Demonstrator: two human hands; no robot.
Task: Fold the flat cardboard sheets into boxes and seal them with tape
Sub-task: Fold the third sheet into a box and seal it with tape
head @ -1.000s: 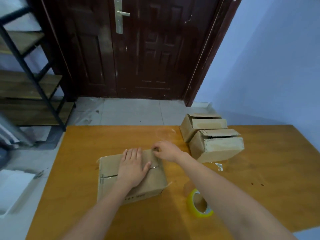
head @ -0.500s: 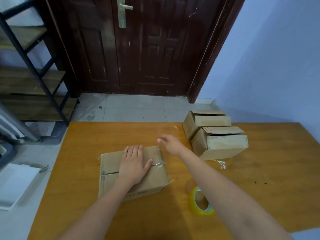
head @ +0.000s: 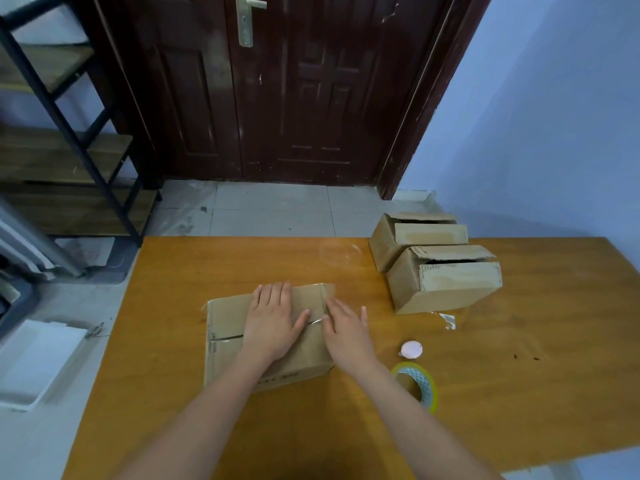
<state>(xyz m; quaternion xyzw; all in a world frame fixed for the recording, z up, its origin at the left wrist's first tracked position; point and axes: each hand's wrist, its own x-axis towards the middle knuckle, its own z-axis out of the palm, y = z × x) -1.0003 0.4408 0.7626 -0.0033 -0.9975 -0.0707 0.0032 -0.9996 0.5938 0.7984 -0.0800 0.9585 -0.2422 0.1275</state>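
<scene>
2 hands lie flat, fingers straight, on the closed brown cardboard box (head: 266, 337) near the middle of the orange wooden counter (head: 180, 393), toward its left edge: the left hand (head: 273, 320) across the top seam, the right hand (head: 346, 332) at the box's right end, gripping nothing. The box looks light and hollow, its flaps likely springy and easy to dent; pressing along the seam and holding it by the stiffer edges seems wisest. 1 yellow-rimmed roll of clear tape (head: 415, 384) lies near the right forearm, and 2 more brown cardboard boxes (head: 440, 271) sit toward the far right corner.
</scene>
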